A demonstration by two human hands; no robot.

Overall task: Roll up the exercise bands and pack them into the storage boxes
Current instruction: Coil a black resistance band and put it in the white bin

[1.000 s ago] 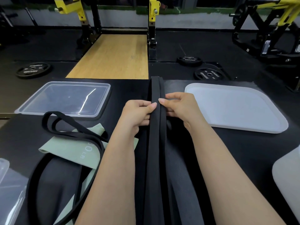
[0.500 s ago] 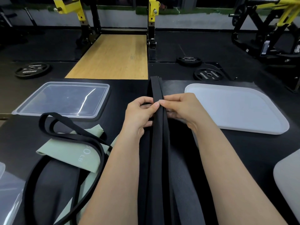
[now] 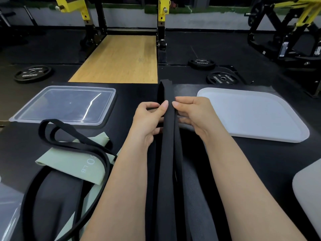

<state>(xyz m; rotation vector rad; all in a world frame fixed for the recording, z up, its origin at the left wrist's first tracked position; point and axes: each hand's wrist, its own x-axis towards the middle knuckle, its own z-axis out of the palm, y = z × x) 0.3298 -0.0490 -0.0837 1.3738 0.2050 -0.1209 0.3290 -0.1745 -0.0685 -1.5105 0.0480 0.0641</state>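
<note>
Both hands slide slightly nearer along the flat black band [image 3: 167, 136]; left hand [image 3: 149, 119] and right hand [image 3: 192, 113] pinch it mid-table. Green band [image 3: 73, 164] reads "LB" (digits unclear). Clear box [image 3: 57, 103] holds nothing.

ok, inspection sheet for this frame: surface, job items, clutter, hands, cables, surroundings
Surface: black mat laid on a dark gym floor.
Job's things: long black band stretched flat down the middle, not yet rolled; thinner black loop band lying over a folded green band at left; clear storage box far left, nothing seen inside; white lid at right.
Clutter: part of a clear box at the lower left edge; a grey-white lid corner at lower right.
Hands: left hand and right hand both pinch the long black band near its far end.
Cables: nothing seen.
Surroundings: wooden platform, yellow rack posts, weight plates on the floor.
</note>
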